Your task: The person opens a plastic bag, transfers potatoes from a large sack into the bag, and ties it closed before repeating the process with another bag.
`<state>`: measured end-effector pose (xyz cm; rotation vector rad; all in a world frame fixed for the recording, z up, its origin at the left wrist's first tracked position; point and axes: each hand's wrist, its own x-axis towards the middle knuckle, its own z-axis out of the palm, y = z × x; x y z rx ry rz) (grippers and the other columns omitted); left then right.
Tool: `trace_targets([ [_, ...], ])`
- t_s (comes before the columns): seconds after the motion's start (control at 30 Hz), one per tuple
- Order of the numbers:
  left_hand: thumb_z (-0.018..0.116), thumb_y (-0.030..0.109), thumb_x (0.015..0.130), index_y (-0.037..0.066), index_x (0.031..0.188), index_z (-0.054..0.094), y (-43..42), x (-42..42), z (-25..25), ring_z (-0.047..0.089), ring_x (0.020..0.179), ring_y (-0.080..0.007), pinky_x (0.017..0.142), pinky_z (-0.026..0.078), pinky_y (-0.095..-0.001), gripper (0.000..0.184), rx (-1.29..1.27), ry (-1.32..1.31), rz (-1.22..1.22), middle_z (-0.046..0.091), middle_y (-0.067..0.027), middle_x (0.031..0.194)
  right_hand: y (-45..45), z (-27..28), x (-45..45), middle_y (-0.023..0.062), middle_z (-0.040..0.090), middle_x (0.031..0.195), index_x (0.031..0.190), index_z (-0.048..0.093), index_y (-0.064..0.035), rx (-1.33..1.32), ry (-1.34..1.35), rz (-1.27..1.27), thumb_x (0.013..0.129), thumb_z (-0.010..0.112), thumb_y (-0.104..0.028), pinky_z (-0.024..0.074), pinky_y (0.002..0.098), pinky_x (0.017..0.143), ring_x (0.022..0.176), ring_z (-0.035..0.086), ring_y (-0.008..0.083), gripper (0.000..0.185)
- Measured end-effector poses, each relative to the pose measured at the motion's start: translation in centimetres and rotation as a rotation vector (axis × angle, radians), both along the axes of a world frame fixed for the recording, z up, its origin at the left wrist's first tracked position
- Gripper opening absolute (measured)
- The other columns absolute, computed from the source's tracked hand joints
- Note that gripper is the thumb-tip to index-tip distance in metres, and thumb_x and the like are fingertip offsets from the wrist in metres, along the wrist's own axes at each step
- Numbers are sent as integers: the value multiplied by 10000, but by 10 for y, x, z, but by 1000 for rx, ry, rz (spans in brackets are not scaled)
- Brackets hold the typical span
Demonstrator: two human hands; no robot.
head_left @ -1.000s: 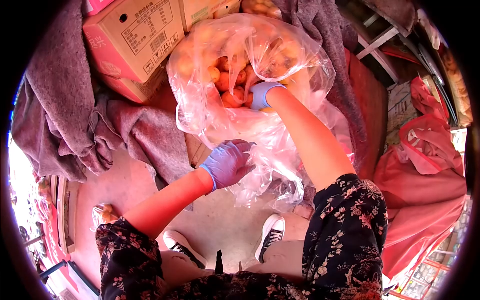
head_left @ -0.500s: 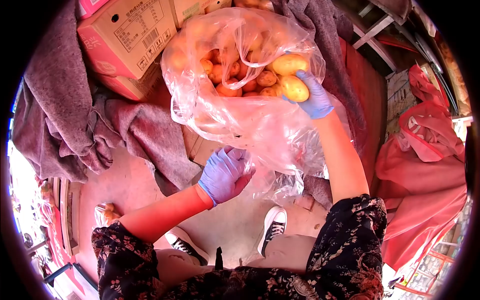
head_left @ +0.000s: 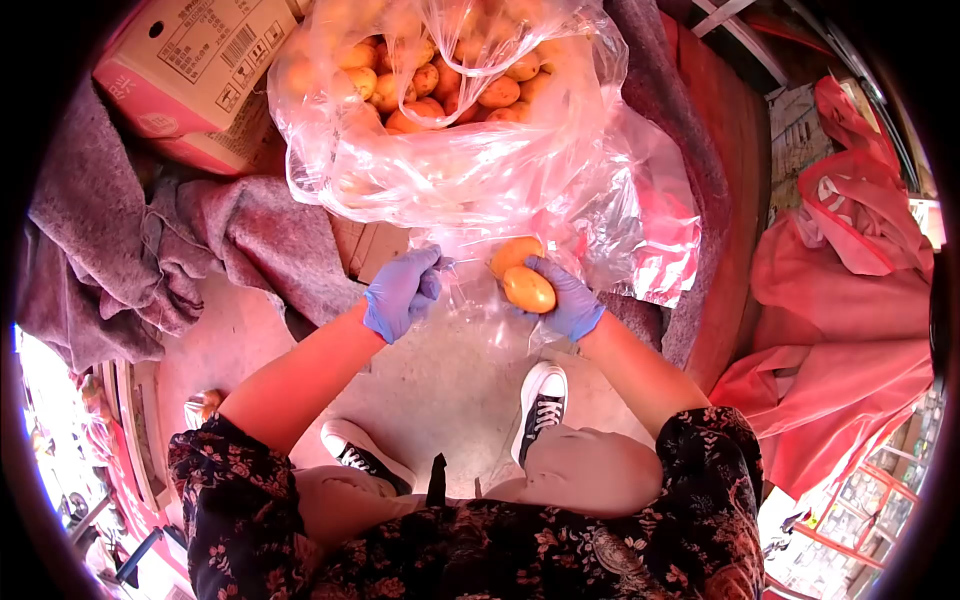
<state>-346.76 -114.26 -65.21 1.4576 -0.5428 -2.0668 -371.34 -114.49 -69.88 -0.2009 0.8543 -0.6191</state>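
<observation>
Many orange-yellow fruits (head_left: pixel 498 92) lie inside a large clear plastic bag (head_left: pixel 430 180) at the top middle. Below that bag, my right hand (head_left: pixel 570 300), in a blue glove, is closed around two yellow fruits (head_left: pixel 528 289). My left hand (head_left: pixel 402 292), also gloved in blue, pinches the edge of a small clear bag (head_left: pixel 470 290) that hangs between the two hands. The fruits are at the right side of this small bag; whether they are inside it is hard to tell.
Pink and brown cardboard boxes (head_left: pixel 200 75) stand at the upper left, beside a grey-purple blanket (head_left: pixel 270 225). Red cloth (head_left: pixel 840 300) hangs at the right. A small bag of something round (head_left: pixel 203 405) lies on the floor (head_left: pixel 420 400) at the left.
My right hand has brought the two fruits down from the large bag to beside my left hand. The view has shifted, so the large bag sits higher. My left hand has risen slightly.
</observation>
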Motion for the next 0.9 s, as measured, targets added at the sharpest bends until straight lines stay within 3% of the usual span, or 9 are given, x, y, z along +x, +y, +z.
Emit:
trace_targets([
  [0.1,445,268,905,111,726,492,-5,16,7,226,344,-58,334,180,-224,243,45,-32,54,311,45,488,-31,-18,-12,96,643,862,958,624,-52,-781,928,34,747,652,-314,506,315,692,775,629,212,338],
  [0.2,454,257,899,120,680,452,-6,23,13,232,343,-54,320,153,-217,259,70,2,55,307,51,480,-47,19,-15,130,642,802,817,650,-49,-1260,1610,217,703,663,-309,494,359,695,736,620,262,284],
  [0.3,463,261,902,120,688,458,-11,26,5,243,347,-53,327,164,-208,256,101,87,-20,330,46,493,-63,31,-12,142,634,802,834,665,-82,-1304,1764,619,673,668,-337,479,387,722,745,607,294,301],
  [0.47,485,290,902,111,713,484,-15,10,7,294,377,-55,343,187,-205,260,75,221,-125,393,25,532,-78,43,-20,149,634,811,801,660,-63,-1317,1563,901,715,620,-313,463,372,755,771,608,299,267],
  [0.57,503,301,897,95,732,503,-22,9,9,323,394,-61,349,196,-209,264,50,233,-157,425,15,552,-83,121,-5,163,626,817,793,640,-28,-1319,1524,1025,735,591,-271,462,385,746,762,601,317,254],
  [0.67,541,296,883,55,822,553,-20,7,47,428,441,-78,366,250,-205,249,-70,100,-271,532,-26,647,-93,189,23,187,612,807,840,630,-14,-1303,1083,528,781,525,-194,457,405,738,786,581,353,216],
  [0.77,530,380,877,9,919,577,-18,-1,58,443,467,-82,409,316,-213,376,-244,44,-556,585,-61,674,-143,168,43,189,611,804,827,630,-21,-1824,1370,383,789,477,-146,460,421,726,774,580,370,201],
  [0.83,544,361,874,18,943,579,-13,-5,71,544,591,-80,471,374,-200,352,-278,48,-579,618,-49,821,-182,143,59,193,623,843,824,644,-17,-1667,1760,695,756,494,-150,474,431,720,798,597,357,212],
  [0.9,551,320,882,37,946,578,-14,-8,76,556,625,-68,485,370,-182,292,-248,10,-622,614,-30,855,-221,130,68,211,621,912,843,648,-4,-1362,1830,958,742,492,-133,475,427,764,869,603,351,227],
])
